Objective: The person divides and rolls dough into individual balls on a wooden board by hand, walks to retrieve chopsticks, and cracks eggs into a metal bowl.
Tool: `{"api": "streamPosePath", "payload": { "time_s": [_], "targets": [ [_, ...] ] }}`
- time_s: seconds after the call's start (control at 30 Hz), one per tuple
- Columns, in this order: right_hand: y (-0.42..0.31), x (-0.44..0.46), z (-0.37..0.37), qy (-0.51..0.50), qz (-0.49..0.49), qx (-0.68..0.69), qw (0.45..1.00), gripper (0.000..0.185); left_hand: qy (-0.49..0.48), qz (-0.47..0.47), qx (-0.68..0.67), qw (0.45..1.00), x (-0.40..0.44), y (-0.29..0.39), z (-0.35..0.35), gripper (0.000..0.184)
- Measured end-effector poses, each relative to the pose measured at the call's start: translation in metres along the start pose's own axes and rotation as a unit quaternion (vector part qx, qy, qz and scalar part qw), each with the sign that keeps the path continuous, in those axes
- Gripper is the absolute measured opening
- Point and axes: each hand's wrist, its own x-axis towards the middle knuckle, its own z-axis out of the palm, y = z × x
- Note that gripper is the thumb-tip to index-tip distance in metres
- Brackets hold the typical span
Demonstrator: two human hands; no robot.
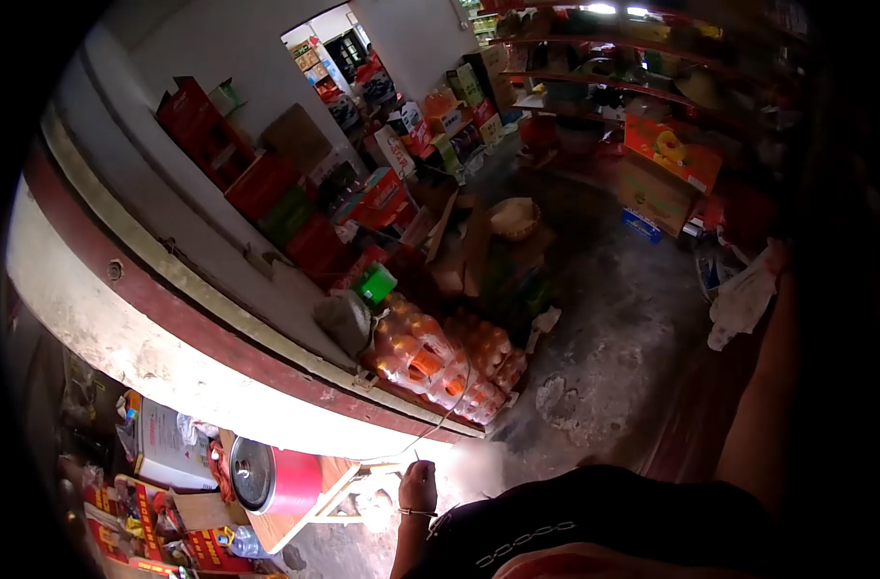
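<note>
My left hand point(418, 487) is low in the view, fingers curled closed. A thin pale tip sticks up from it, too small to name. A bracelet circles that wrist. Close by stands a wooden stool point(336, 480) bearing a round red pot-like container point(295, 481) with a dark lid. On the right, my right arm reaches up into shadow, and my right hand point(779, 257) is dim at its end. A crumpled white cloth point(742, 301) hangs from that hand; the fingers themselves barely show.
Shrink-wrapped bottles point(430, 362) stand just inside the doorway, beside a red-brown sill point(184, 309). Cartons line the left wall. A box with a fruit picture point(672, 150) sits below the shelves point(643, 48). Bare concrete floor point(604, 357) lies between. Packaged goods point(160, 516) fill the lower left.
</note>
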Motion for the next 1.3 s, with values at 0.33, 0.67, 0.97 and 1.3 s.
{"api": "streamPosePath", "payload": {
  "time_s": [0.33,0.67,0.97,1.3],
  "targets": [
    [0.028,0.028,0.026,-0.072,-0.101,-0.327,0.937,0.041,0.022,-0.009,0.006,1.000,-0.013,-0.002,-0.009,0.009],
    [-0.122,-0.071,0.005,-0.094,-0.208,-0.441,0.868,0.031,0.060,-0.077,0.004,0.995,-0.059,-0.028,-0.035,0.006],
    [-0.273,-0.171,0.110,0.005,-0.340,-0.233,0.911,0.028,0.163,-0.128,-0.068,0.976,-0.142,-0.096,-0.062,0.004],
    [-0.432,-0.408,0.099,-0.083,-0.437,-0.188,0.875,0.032,0.224,-0.207,-0.060,0.950,-0.250,-0.218,-0.116,0.004]
  ]
}}
